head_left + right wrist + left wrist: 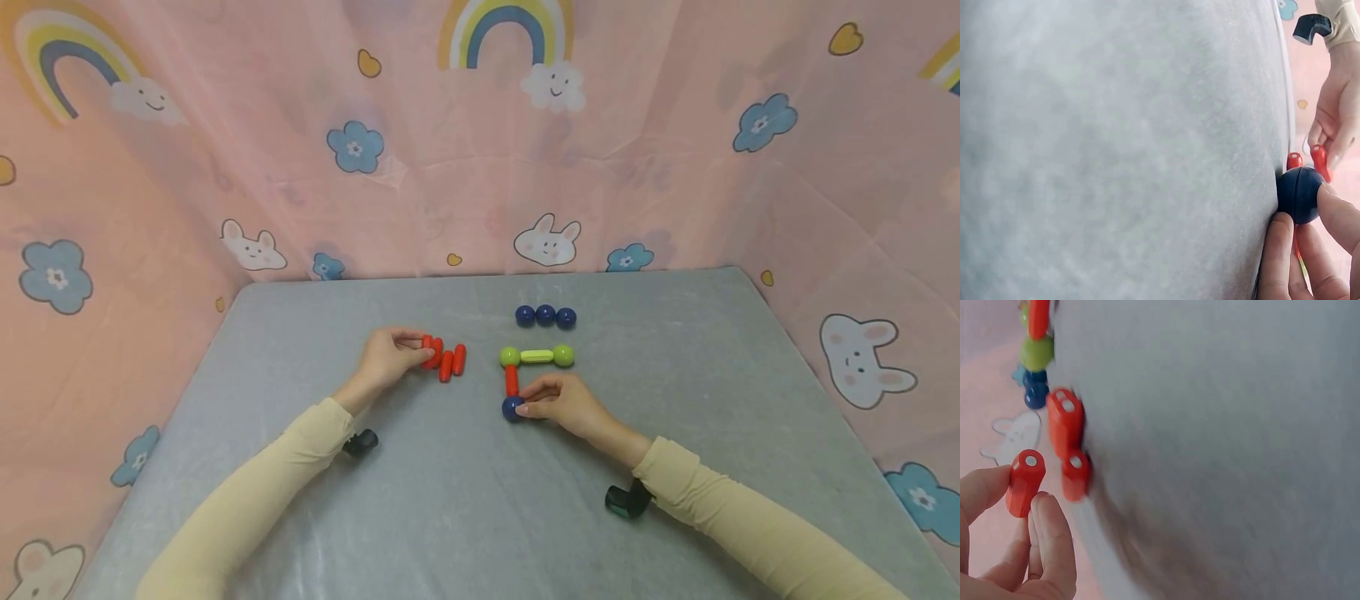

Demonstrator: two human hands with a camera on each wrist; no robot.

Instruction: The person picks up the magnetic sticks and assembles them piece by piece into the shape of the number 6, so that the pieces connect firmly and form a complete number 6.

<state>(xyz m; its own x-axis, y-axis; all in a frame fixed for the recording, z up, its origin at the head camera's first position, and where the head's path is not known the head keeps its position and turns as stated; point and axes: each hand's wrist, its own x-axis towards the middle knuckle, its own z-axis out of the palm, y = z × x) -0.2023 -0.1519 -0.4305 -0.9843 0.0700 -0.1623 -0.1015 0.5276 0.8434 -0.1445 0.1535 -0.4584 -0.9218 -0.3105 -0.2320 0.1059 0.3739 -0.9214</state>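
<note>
My left hand [386, 360] pinches a red rod [1022, 490] between thumb and fingers, lifted off the table; a pale disc shows on its end. Beside it, several more red rods [459, 360] lie close together on the table. My right hand [564, 403] holds a dark blue ball [1297, 195] with thumb and fingertips. That ball sits at the near end of another red rod [512, 381], whose far end meets a green ball [510, 357]. From there a light green rod [536, 357] runs right to a second green ball [563, 356], forming a corner.
Behind the joined pieces, 3 dark blue balls [546, 315] sit in a row. The grey table [450, 500] backs onto a pink printed curtain [420, 208], which also hangs at both sides. A dark wrist camera [628, 502] juts out under the right sleeve.
</note>
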